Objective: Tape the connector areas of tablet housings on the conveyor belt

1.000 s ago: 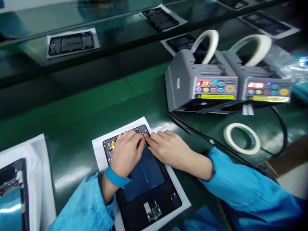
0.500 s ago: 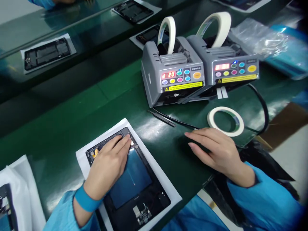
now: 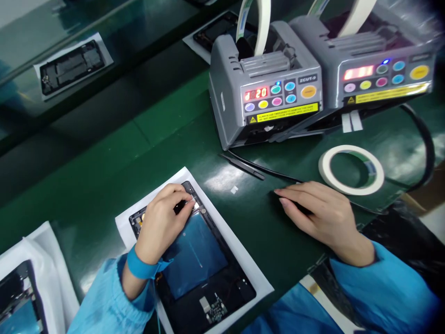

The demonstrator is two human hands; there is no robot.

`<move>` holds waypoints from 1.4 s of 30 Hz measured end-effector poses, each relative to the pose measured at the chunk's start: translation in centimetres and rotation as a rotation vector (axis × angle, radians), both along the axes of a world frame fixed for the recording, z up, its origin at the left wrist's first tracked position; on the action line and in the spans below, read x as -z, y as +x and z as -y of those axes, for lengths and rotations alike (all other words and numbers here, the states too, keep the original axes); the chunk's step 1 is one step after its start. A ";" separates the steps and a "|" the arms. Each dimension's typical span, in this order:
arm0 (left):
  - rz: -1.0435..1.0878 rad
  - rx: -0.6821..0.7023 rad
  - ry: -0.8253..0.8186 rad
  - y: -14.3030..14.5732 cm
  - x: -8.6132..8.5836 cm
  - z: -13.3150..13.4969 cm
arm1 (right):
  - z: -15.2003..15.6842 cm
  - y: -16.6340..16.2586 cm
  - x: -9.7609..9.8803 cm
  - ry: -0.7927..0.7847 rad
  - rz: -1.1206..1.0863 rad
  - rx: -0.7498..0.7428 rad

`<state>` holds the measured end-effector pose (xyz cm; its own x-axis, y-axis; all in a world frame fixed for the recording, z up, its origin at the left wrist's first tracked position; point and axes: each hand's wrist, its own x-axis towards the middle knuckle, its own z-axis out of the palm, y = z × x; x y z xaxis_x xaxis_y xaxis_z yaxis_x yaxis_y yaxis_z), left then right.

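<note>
An opened tablet housing (image 3: 239, 278) with a blue-filmed battery (image 3: 198, 255) and a small circuit board (image 3: 214, 310) lies on a white sheet (image 3: 259, 286). At its upper end my left hand (image 3: 163, 220) is closed in a pinch, thumb and forefinger together; anything between the tips is too small to make out. Over the green table to the right hovers my right hand (image 3: 321, 215), loosely curved, a narrow gap between thumb and forefinger and nothing visible in it. Black tweezers (image 3: 243, 167) and a small white scrap (image 3: 234, 189) lie between the hands and the tape machines.
Two grey tape dispensers (image 3: 267, 88) stand side by side, loaded with tape rolls. A loose tape roll (image 3: 325, 169) lies before them, near a black cable (image 3: 422, 134). More tablet housings rest on white sheets at left (image 3: 31, 283) and on the far line (image 3: 71, 65).
My left hand has gone from lying with extended fingers on the housing's top end to a pinch there. My right thumb and forefinger have drawn closer. The view has shifted nearer the dispensers.
</note>
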<state>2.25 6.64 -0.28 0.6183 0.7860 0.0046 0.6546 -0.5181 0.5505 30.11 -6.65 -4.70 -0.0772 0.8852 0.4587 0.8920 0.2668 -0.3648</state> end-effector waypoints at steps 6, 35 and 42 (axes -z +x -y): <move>0.003 -0.037 0.008 0.1 0.2 0.3 | -0.1 -0.1 0.2 -0.003 -0.006 0.009; 0.023 -0.119 0.393 -11.0 -1.7 8.4 | -2.5 6.0 -6.7 0.446 0.256 0.269; -0.309 -0.036 0.354 -11.3 0.0 7.9 | -4.7 -8.0 -7.1 0.152 0.217 -0.410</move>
<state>-9.09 -1.22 -0.28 0.6054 0.7900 0.0969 0.7807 -0.6131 0.1206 22.10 -1.95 2.43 -0.5137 0.6862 0.5151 0.7536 0.6478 -0.1114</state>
